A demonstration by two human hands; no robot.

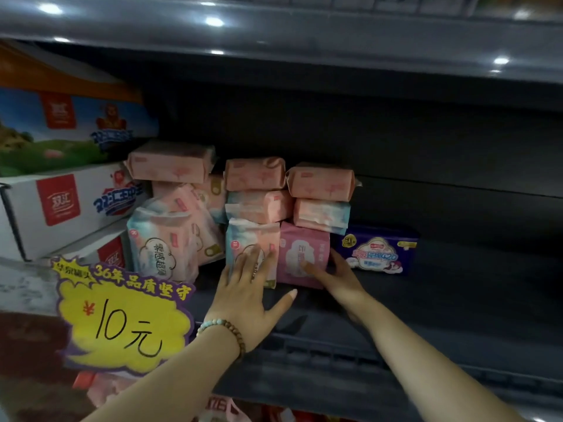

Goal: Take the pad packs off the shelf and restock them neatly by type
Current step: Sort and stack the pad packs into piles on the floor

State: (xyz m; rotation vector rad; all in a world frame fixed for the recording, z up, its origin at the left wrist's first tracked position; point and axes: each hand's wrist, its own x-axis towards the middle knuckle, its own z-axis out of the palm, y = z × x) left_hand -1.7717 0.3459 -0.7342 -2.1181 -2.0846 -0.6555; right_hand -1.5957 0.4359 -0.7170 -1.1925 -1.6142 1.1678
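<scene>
The left hand (243,289) lies flat, fingers straight, against an upright pink-and-blue pack (243,236). The right hand (338,278) clasps the mauve pack (301,248) touching it, thumb on its face, fingers round its right edge. Both stand on the dark shelf (457,284), 2 packs stacked on each. A purple pack (377,251) reads "420"; a yellow sign (122,324) reads "10元".

Dim light before me: ceiling lamps glare as white spots on the upper shelf (274,35), its recess sinks into shadow, edges bow, and everything looks soft.
</scene>
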